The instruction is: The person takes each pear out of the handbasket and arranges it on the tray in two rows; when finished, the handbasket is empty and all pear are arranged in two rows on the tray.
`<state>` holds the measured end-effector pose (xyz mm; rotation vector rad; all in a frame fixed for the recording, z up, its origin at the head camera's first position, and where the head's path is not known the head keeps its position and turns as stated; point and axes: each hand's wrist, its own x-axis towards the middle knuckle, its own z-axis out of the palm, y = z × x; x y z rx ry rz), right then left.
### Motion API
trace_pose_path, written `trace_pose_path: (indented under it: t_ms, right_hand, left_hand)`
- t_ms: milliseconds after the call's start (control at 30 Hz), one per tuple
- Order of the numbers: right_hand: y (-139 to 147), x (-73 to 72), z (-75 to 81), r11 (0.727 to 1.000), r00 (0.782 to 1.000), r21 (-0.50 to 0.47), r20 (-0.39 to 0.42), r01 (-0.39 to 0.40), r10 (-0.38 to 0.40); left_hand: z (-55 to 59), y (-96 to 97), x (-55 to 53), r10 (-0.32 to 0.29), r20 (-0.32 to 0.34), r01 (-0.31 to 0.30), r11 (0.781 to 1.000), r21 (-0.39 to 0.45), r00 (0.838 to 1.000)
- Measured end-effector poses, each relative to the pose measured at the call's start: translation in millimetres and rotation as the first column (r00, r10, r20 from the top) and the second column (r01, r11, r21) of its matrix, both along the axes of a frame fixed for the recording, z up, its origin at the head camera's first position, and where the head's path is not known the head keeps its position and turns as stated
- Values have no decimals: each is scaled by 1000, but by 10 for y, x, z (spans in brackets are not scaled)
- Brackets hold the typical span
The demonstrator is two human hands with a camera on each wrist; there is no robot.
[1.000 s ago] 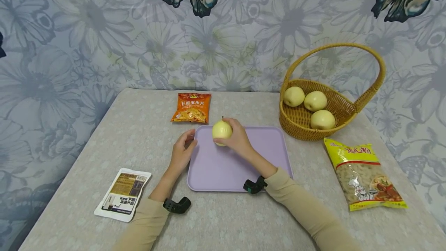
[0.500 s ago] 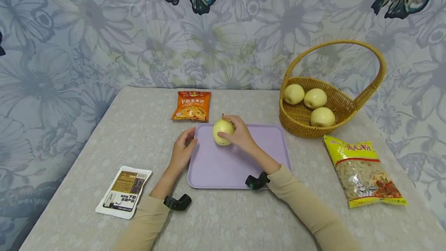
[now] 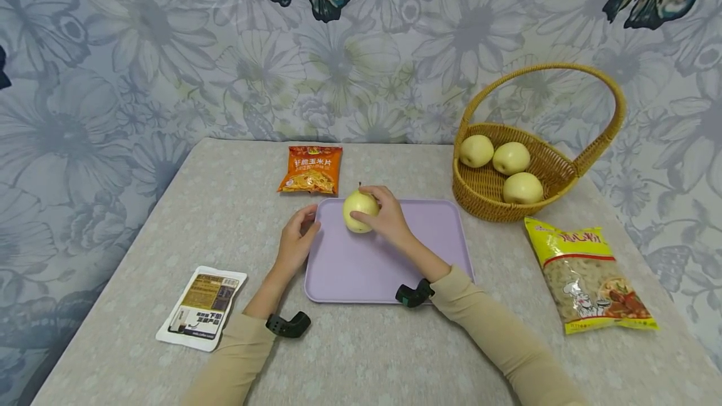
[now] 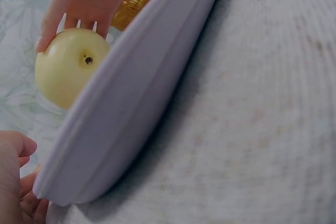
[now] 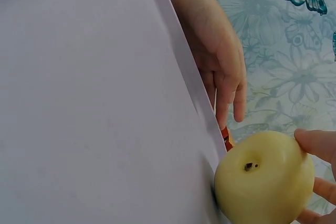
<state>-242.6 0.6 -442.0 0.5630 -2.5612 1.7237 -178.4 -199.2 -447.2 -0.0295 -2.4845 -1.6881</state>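
A round pale-yellow pear [image 3: 360, 212], stem up, is at the far left part of a lilac tray [image 3: 372, 268]. My right hand [image 3: 389, 215] holds it from the right, thumb on the near side and fingers behind. In the right wrist view the pear [image 5: 265, 179] shows its dark blossom end beside the tray surface; whether it fully rests there I cannot tell. My left hand [image 3: 294, 240] is at the tray's left edge with fingers loosely bent. In the left wrist view its fingers are near the tray corner [image 4: 52, 187]; contact is unclear.
A wicker basket [image 3: 491, 208] with a tall handle and several pears stands at the back right. An orange snack bag [image 3: 311, 171] lies behind the tray, a yellow-and-clear food bag [image 3: 589, 281] at right, and a white pouch [image 3: 201, 309] at left.
My right thumb has shifted up from the pear's lower side onto its near face, and more of the pear shows. The left hand has stayed by the tray edge.
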Motion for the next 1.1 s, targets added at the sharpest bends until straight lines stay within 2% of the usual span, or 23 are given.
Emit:
trace_pose_path:
  t_ms: [300, 533, 567, 1100]
  right_hand:
    - [13, 8, 11, 1000, 1000, -4, -5, -8, 8]
    - [39, -7, 33, 1000, 1000, 8, 5, -21, 21]
    - [41, -7, 36, 1000, 1000, 5, 7, -26, 26]
    - [12, 4, -2, 998, 999, 28, 20, -49, 49]
  left_hand:
    - [-13, 7, -15, -2, -2, 2, 1000, 5, 1000]
    - [-343, -79, -175, 13, -25, -13, 1000, 3, 1000]
    - [-362, -81, -181, 15, -33, -15, 1000, -3, 999]
    - [-372, -92, -164, 28, -33, -28, 999, -24, 999]
